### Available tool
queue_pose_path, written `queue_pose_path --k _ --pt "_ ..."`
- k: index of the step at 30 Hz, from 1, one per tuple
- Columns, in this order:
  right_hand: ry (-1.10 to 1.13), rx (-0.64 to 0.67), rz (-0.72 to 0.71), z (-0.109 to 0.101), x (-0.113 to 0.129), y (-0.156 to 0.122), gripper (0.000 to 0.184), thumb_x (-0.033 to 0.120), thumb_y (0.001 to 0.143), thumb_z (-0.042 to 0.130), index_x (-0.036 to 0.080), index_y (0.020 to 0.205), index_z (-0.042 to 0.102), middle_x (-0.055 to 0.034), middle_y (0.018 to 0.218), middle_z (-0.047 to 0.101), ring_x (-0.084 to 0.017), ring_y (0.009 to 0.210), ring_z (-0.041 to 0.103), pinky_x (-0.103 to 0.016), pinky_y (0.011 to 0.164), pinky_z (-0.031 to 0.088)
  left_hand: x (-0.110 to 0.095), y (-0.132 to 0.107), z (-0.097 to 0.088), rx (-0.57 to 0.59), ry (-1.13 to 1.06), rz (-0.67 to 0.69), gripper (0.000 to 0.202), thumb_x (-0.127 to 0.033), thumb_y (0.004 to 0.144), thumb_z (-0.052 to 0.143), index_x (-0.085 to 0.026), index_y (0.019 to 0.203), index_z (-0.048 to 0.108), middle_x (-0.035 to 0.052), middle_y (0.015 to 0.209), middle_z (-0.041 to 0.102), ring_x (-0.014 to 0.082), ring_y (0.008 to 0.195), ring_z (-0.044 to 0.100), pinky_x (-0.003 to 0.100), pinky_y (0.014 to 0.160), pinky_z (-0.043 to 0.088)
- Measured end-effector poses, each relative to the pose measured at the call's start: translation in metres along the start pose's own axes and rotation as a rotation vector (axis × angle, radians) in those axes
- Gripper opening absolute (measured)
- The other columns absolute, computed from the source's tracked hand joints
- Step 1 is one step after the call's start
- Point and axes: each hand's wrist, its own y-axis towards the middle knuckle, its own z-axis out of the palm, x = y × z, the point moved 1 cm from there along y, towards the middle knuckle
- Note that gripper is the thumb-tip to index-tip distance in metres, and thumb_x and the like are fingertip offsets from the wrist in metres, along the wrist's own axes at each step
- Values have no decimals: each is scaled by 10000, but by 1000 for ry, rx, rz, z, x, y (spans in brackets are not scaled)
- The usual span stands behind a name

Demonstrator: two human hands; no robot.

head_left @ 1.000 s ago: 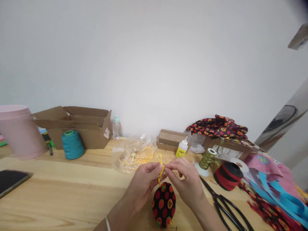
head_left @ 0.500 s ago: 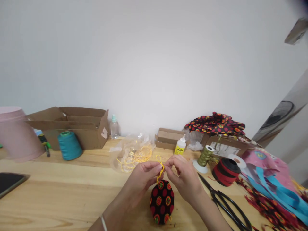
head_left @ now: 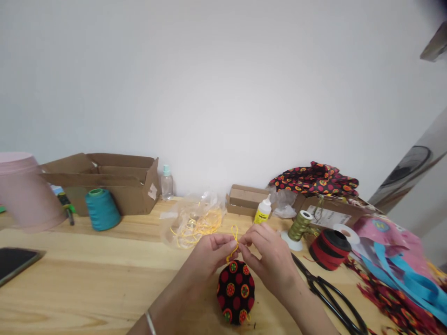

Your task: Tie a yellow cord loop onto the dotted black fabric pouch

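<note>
Toward the front edge of the desk, left hand and right hand pinch yellow cord above patterned pouch.

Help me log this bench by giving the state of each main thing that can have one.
left hand, pinching the yellow cord
right hand, at the cord, grip unclear
yellow cord, looped at its top
patterned cloth piece, rounded
black scissors, lying flat, blades seemingly closed
large cardboard box, open
small cardboard box, open
clear bottle, upright, capped
nozzle bottle, upright
phone, screen dark
teal spool, upright, wound
olive spool, wound
plastic bag, crumpled
</note>
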Motion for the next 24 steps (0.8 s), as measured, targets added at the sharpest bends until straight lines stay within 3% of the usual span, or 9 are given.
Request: queue_pose_path --k 5,8,16,20,24 --pt "71 103 172 5 -1 -2 107 123 734 514 175 641 528 -11 661 559 -147 650 487 -254 579 361 -1 2 -5 -102 295 69 187 -283 700 564 -113 625 589 -1 602 553 120 619 484 230 625 365" --pt "136 91 222 10 -3 -2 117 119 726 520 174 624 525 -6 647 559 -142 640 493 -251 577 366 0 3 -5 -114 305 76 196 -290 693 577 -118 601 580 -14 578 537 112 599 475 223 611 365" --pt "323 -83 203 19 -7 -1 114 173 751 531 188 651 584 2 616 554 -129 605 477 -244 564 369 12 0 -1 -9 -338 -84 187 -254 749 547 -121 618 555 -10 632 501 90 652 480 305 790 395" --pt "358 -110 187 16 -4 0 96 168 741 540 184 666 599 -9 637 566 -129 606 475 -234 533 360 14 -1 -1 -6 -437 -109 177 -224 765 533 -109 638 574 -2 631 509 79 631 481 322 817 396" --pt "451 -92 263 12 -2 1 120 181 747 525 176 656 603 -15 650 570 -117 569 467 -232 533 373 11 -2 -1 -12 -463 -102 177 -206 769 528 -104 633 576 5 638 517 77 632 481 320 809 405"
